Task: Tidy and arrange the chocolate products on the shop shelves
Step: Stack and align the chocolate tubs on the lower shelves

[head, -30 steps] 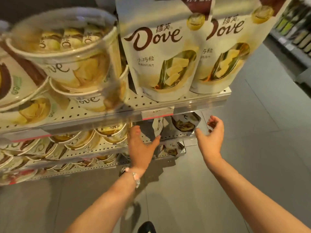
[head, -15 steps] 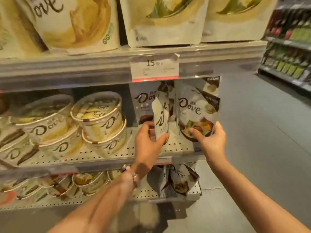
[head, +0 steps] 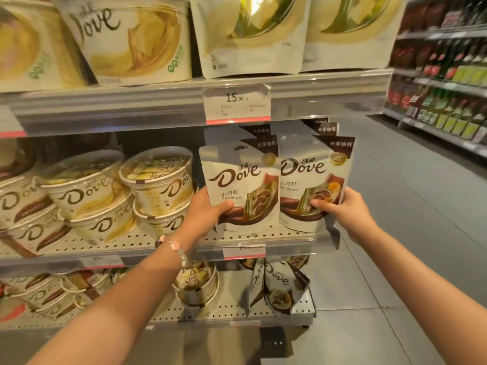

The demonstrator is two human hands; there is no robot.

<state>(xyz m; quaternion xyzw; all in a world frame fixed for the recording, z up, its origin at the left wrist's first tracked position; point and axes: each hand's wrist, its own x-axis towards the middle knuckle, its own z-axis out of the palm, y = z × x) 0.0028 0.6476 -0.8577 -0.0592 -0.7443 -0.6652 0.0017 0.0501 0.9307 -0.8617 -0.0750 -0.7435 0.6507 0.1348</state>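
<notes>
Left hand: grasping the left Dove pouch, thumb lying across its front, centre of frame. Right hand: gripping the right Dove pouch just beside it. Both pouches are standing upright, edges touching, on the middle shelf. Dove tubs are sitting stacked at left; price tag is hanging above.

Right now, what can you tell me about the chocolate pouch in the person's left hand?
The left pouch is a glossy white stand-up bag with brown Dove lettering, a dark corner flag and a chocolate swirl. It stands upright on the perforated middle shelf, beside a matching pouch. The left hand grips its lower left edge, thumb across the front.
</notes>
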